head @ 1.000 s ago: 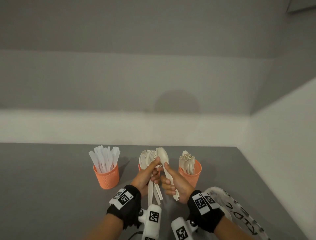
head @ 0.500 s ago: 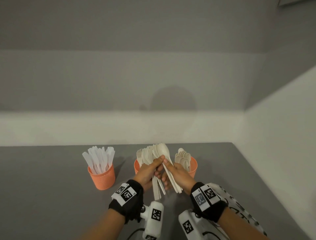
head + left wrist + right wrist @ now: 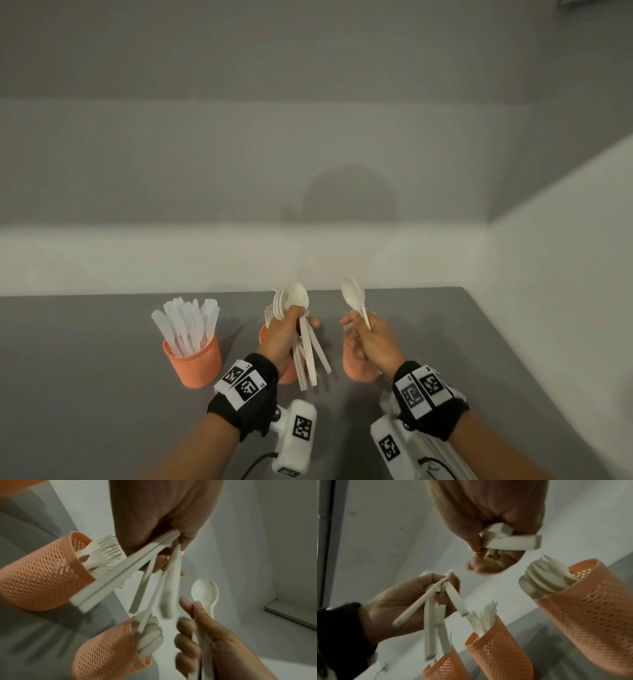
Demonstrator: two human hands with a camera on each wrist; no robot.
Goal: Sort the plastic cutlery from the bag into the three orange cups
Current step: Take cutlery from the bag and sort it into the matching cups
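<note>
Three orange mesh cups stand in a row on the grey table. The left cup [image 3: 193,359] holds knives, the middle cup [image 3: 39,577] forks and the right cup [image 3: 356,368] spoons [image 3: 544,574]. My left hand [image 3: 303,317] grips a mixed bundle of white spoons and forks [image 3: 298,299] above the middle cup, with the handles [image 3: 120,572] fanning downward. Over the right cup, my right hand [image 3: 352,320] pinches two white spoons [image 3: 354,298] by their handles [image 3: 510,543], bowls up. The two hands are a short gap apart.
A white bag [image 3: 388,401] shows partly beside my right wrist at the near right. A white wall [image 3: 548,274] bounds the table on the right and a grey wall rises behind it. Bare grey table [image 3: 85,377] lies left of the knife cup.
My right hand has pulled two spoons out of the bundle and moved right, over the spoon cup. The left hand keeps the rest of the bundle near the middle cup.
</note>
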